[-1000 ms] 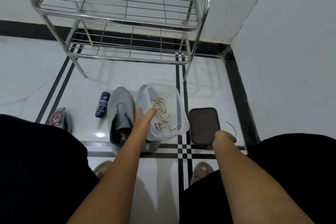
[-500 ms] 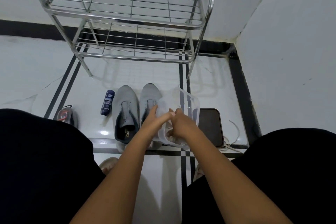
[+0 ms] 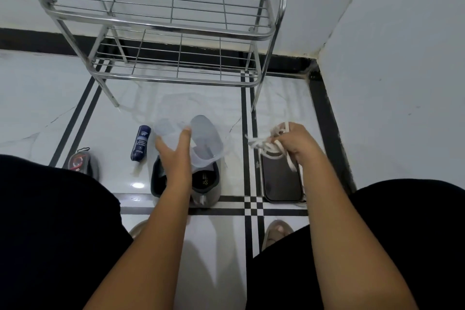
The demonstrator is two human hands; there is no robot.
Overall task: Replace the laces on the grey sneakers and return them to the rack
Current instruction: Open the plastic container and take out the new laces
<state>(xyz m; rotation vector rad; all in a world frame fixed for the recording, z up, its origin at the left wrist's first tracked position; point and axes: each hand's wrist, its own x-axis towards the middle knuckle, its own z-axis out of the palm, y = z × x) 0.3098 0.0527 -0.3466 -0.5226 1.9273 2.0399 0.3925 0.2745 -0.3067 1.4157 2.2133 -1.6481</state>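
Note:
Two grey sneakers (image 3: 208, 184) stand side by side on the white floor in front of me, toes towards the rack, mostly hidden by my left arm and a clear plastic container (image 3: 203, 143). My left hand (image 3: 176, 153) holds that container by its rim, tilted above the sneakers. Off to the right, my right hand (image 3: 297, 143) grips a bundle of white laces (image 3: 266, 145) above a dark tray (image 3: 280, 181). A steel two-shelf rack (image 3: 161, 25) stands against the back wall, both shelves bare.
A dark blue bottle (image 3: 141, 143) lies left of the sneakers. A small black and red object (image 3: 80, 162) sits farther left by my knee. The right wall closes in past the tray. My knees and sandalled feet (image 3: 276, 231) frame the lower view.
My right hand has pulled the white laces out of the container and carried them right, over the dark tray. My left hand has swung the container left, over the sneakers.

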